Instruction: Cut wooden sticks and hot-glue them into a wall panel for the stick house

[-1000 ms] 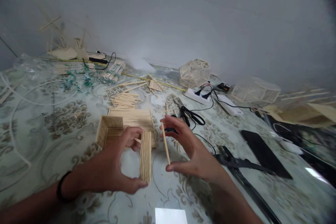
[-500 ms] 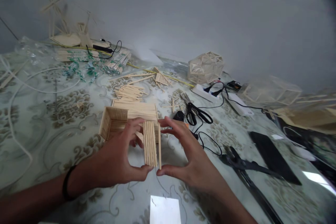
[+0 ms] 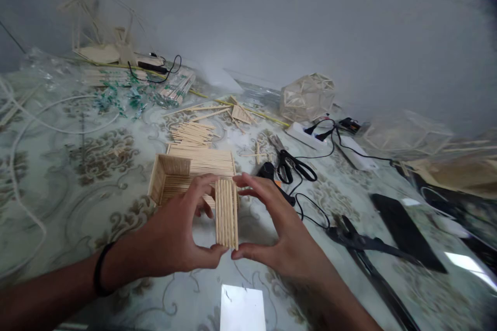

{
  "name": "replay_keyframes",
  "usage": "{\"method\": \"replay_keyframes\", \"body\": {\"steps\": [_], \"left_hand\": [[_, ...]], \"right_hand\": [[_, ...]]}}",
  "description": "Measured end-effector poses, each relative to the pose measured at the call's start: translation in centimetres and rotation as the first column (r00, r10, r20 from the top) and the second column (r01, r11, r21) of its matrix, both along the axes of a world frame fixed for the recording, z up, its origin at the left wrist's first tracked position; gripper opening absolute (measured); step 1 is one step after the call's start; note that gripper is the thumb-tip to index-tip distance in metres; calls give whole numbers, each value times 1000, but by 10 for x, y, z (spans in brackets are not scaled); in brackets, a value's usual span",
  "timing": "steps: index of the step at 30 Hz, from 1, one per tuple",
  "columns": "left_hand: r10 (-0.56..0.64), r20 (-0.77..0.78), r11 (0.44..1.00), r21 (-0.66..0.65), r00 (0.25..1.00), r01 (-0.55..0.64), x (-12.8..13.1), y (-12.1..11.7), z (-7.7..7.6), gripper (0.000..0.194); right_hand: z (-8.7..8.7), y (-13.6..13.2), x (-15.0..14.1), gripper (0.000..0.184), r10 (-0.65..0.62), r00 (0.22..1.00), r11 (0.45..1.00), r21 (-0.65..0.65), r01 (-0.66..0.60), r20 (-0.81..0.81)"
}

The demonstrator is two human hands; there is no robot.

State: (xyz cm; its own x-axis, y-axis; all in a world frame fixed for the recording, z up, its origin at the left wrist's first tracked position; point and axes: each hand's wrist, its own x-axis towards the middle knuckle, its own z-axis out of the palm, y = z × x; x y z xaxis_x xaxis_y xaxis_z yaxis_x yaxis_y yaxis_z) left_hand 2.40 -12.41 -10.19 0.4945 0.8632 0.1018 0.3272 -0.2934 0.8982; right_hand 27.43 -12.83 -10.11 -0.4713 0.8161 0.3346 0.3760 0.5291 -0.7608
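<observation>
Between my two hands stands a small panel of wooden sticks (image 3: 225, 214) laid side by side, held up off the table. My left hand (image 3: 180, 232) grips its top and bottom ends from the left, thumb below and fingers above. From the right, my right hand (image 3: 267, 225) pinches the ends of a single stick, which lies against the panel's right edge. Just behind my hands, partly hidden by them, is a box-like structure of the same sticks (image 3: 158, 178), with low walls and a slatted base.
Loose sticks (image 3: 192, 135) lie behind the structure. Black scissors (image 3: 293, 165), a glue gun-like black tool (image 3: 267, 170) with a cord and a white power strip (image 3: 308, 135) are to the right. A white card (image 3: 243, 307) lies in front; a dark phone-like slab (image 3: 407, 232) lies far right.
The single stick in my right hand has moved left, closing the gap to the panel. It now sits along the panel's right edge.
</observation>
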Motion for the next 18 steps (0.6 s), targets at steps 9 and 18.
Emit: {"method": "replay_keyframes", "body": {"steps": [9,18], "left_hand": [[-2,-32,999,37,999,3,-1,-1,1,92],[2,-21,997,75,1000,0,-1,-3,1,91]], "right_hand": [[2,0,0,108,16,1000,1000,12,-16,22],[2,-1,-1,116,55,998,996,-75,-55,-7]]}}
